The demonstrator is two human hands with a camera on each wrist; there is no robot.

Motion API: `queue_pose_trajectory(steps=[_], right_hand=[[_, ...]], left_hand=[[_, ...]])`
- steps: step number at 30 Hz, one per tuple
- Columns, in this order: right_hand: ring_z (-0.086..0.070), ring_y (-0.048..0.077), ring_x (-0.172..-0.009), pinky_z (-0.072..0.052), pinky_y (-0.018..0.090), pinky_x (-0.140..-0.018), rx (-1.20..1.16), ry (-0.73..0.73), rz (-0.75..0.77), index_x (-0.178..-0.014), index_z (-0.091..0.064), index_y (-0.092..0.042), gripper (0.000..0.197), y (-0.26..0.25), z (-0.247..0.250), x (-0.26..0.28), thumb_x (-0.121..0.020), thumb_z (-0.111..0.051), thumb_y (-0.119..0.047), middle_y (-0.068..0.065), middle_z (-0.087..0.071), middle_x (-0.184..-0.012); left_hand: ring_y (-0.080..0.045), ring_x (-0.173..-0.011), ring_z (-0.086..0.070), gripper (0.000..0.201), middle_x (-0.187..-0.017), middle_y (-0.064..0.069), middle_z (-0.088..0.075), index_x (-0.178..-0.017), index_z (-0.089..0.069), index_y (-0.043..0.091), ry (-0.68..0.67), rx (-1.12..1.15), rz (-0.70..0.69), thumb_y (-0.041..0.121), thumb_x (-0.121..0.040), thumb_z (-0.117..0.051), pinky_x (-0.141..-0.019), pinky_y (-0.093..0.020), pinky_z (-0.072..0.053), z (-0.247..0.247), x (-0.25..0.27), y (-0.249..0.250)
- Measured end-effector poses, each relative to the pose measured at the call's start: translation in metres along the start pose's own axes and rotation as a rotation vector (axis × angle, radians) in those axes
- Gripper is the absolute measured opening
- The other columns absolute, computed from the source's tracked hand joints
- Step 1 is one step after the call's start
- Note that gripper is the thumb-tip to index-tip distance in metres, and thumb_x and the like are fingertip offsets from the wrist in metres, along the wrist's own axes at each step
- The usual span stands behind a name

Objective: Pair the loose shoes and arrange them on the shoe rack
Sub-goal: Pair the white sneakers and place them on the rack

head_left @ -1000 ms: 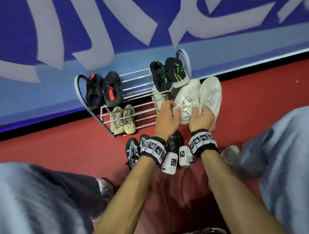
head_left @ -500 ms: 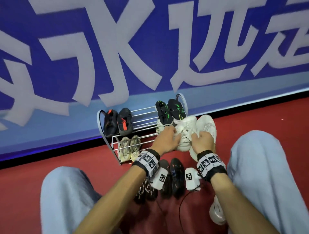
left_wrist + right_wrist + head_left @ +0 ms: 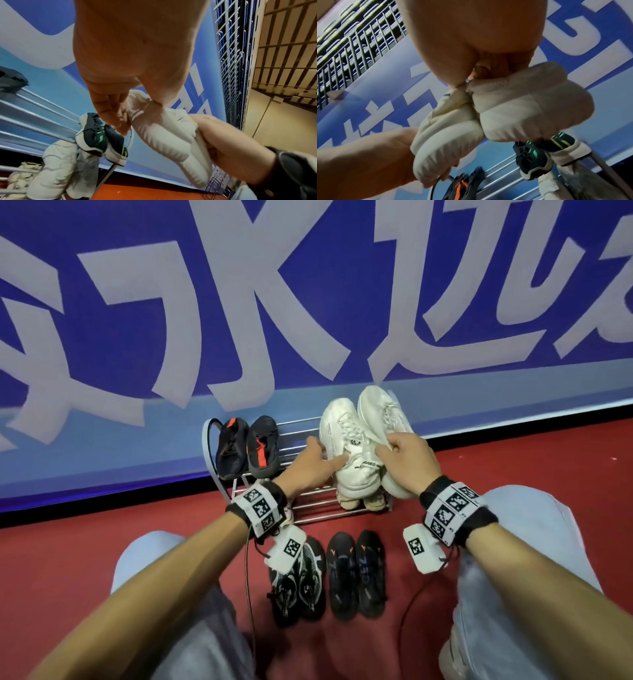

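Currently the left hand [image 3: 310,465] and right hand [image 3: 407,460] each grip one shoe of the white pair [image 3: 356,446] above the shoe rack [image 3: 301,510], which holds several pairs; two dark pairs [image 3: 356,573] lie unplaced on the floor [image 3: 137,508].

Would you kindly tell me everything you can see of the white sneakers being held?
The white sneakers are a lace-up pair of soft-looking material with thick ribbed soles and small dark print on one side. They are held side by side, toes toward the wall, above the right end of the shoe rack; the left hand and right hand each grip one.
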State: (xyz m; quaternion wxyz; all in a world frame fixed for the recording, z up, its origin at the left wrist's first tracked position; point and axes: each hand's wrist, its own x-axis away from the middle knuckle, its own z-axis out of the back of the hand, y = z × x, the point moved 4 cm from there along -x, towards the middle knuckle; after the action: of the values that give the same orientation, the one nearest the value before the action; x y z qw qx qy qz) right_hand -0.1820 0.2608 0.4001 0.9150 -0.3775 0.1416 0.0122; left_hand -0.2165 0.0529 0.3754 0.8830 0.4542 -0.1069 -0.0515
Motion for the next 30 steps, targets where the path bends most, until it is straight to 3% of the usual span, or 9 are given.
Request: queue_pose_trajectory(steps=[3,7,10,16,19,21,23,26,30], right_hand=[[-0.040,0.018,-0.050,-0.028,0.032,-0.049,0.053,-0.059,0.035,-0.060,-0.041,-0.010,0.045,-0.004,-0.028,-0.017,-0.089,-0.061,-0.038,0.001,-0.043,-0.053],[-0.036,0.014,-0.047,-0.022,0.033,-0.047,0.058,-0.059,0.093,-0.055,-0.032,-0.015,0.048,-0.014,-0.040,-0.051,-0.090,-0.061,-0.029,0.000,-0.035,-0.050],[-0.035,0.012,-0.048,-0.024,0.030,-0.047,0.061,-0.046,0.078,-0.054,-0.031,-0.016,0.049,-0.015,-0.046,-0.081,-0.091,-0.060,-0.030,-0.001,-0.035,-0.049],[-0.042,0.024,-0.054,-0.027,0.032,-0.050,0.171,-0.032,0.080,-0.059,-0.038,-0.013,0.042,-0.020,-0.087,-0.134,-0.088,-0.056,-0.036,0.002,-0.042,-0.054],[-0.049,0.030,-0.059,-0.042,0.035,-0.054,0.233,-0.046,0.103,-0.059,-0.039,-0.013,0.040,-0.020,-0.108,-0.155,-0.085,-0.055,-0.039,0.001,-0.043,-0.055],[-0.052,0.033,-0.062,-0.046,0.037,-0.057,0.265,-0.074,0.113,-0.061,-0.041,-0.013,0.039,-0.017,-0.122,-0.164,-0.086,-0.054,-0.040,0.000,-0.045,-0.056],[-0.052,0.033,-0.064,-0.041,0.034,-0.058,0.278,-0.093,0.120,-0.062,-0.043,-0.013,0.038,-0.014,-0.137,-0.168,-0.087,-0.053,-0.039,0.000,-0.045,-0.057],[-0.046,0.030,-0.060,-0.033,0.032,-0.058,0.267,-0.079,0.119,-0.062,-0.040,-0.013,0.039,-0.012,-0.157,-0.169,-0.089,-0.053,-0.037,-0.001,-0.042,-0.056],[-0.045,0.029,-0.057,-0.038,0.034,-0.053,0.161,-0.102,0.132,-0.062,-0.035,-0.013,0.045,-0.012,-0.181,-0.174,-0.091,-0.052,-0.041,0.001,-0.040,-0.055]], left_hand=[[-0.019,-0.102,-0.065,0.054,-0.122,-0.007,-0.062,-0.124,-0.036,0.008,0.029,-0.036,-0.005,0.046,-0.095,-0.061,-0.086,-0.041,-0.055,0.002,-0.016,-0.021],[-0.030,-0.106,-0.063,0.047,-0.121,-0.012,-0.063,-0.123,-0.037,0.005,0.100,-0.067,-0.052,0.042,-0.099,-0.054,-0.088,-0.044,-0.053,0.021,-0.038,-0.015],[-0.026,-0.114,-0.062,0.050,-0.129,-0.010,-0.062,-0.128,-0.040,0.011,0.137,-0.037,-0.069,0.048,-0.097,-0.053,-0.096,-0.042,-0.050,0.033,-0.054,-0.016],[-0.018,-0.125,-0.055,0.062,-0.139,-0.003,-0.056,-0.142,-0.041,0.014,0.190,0.038,-0.065,0.051,-0.095,-0.055,-0.098,-0.028,-0.043,0.030,-0.081,-0.032],[-0.018,-0.125,-0.057,0.082,-0.139,0.003,-0.058,-0.145,-0.040,0.019,0.167,0.093,0.052,0.069,-0.082,-0.053,-0.105,-0.037,-0.047,0.030,-0.104,-0.052],[-0.018,-0.120,-0.061,0.081,-0.134,0.006,-0.062,-0.142,-0.044,0.025,0.151,0.142,0.089,0.072,-0.077,-0.054,-0.102,-0.045,-0.051,0.029,-0.121,-0.070],[-0.022,-0.115,-0.064,0.071,-0.130,0.005,-0.064,-0.141,-0.046,0.027,0.137,0.209,0.109,0.063,-0.081,-0.057,-0.098,-0.049,-0.053,0.030,-0.126,-0.075],[-0.018,-0.122,-0.059,0.058,-0.138,0.004,-0.059,-0.150,-0.037,0.024,0.095,0.292,0.113,0.038,-0.097,-0.056,-0.106,-0.041,-0.048,0.037,-0.132,-0.082],[-0.012,-0.119,-0.061,0.062,-0.137,0.011,-0.060,-0.152,-0.030,0.041,0.139,0.346,0.115,0.033,-0.094,-0.050,-0.106,-0.039,-0.048,0.057,-0.143,-0.098]])
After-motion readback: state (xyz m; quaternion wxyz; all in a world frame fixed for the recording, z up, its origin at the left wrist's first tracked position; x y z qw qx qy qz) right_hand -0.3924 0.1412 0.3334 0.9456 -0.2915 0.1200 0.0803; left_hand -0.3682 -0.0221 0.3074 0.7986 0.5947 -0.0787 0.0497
